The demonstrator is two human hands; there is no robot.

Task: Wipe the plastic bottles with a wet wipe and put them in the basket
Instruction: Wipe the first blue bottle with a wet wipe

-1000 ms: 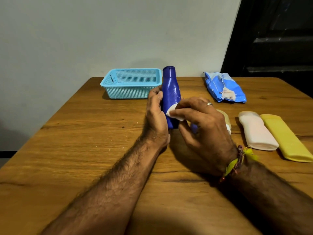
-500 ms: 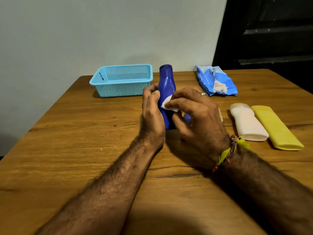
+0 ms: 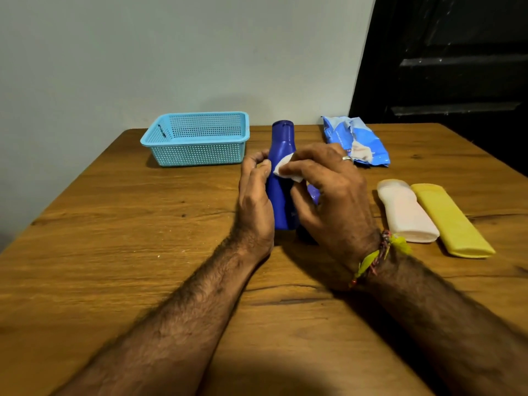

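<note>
A dark blue plastic bottle [image 3: 281, 155] stands upright at the middle of the wooden table [image 3: 114, 252]. My left hand [image 3: 254, 195] grips its left side. My right hand [image 3: 328, 190] pinches a white wet wipe [image 3: 285, 168] against the bottle's front. Behind my right hand a second blue object [image 3: 313, 192] shows only in part. The light blue basket [image 3: 197, 138] sits at the back left with nothing visible inside. A white bottle [image 3: 405, 210] and a yellow bottle [image 3: 451, 221] lie side by side on the right.
A blue wet wipe pack [image 3: 354, 140] lies at the back, right of the blue bottle. A pale wall runs behind the table, and a dark doorway [image 3: 443, 67] is at the back right. Bare table top stretches along the left side and the front.
My right hand has moved the wipe a little up the bottle's front. The left hand keeps its hold. The view has shifted slightly.
</note>
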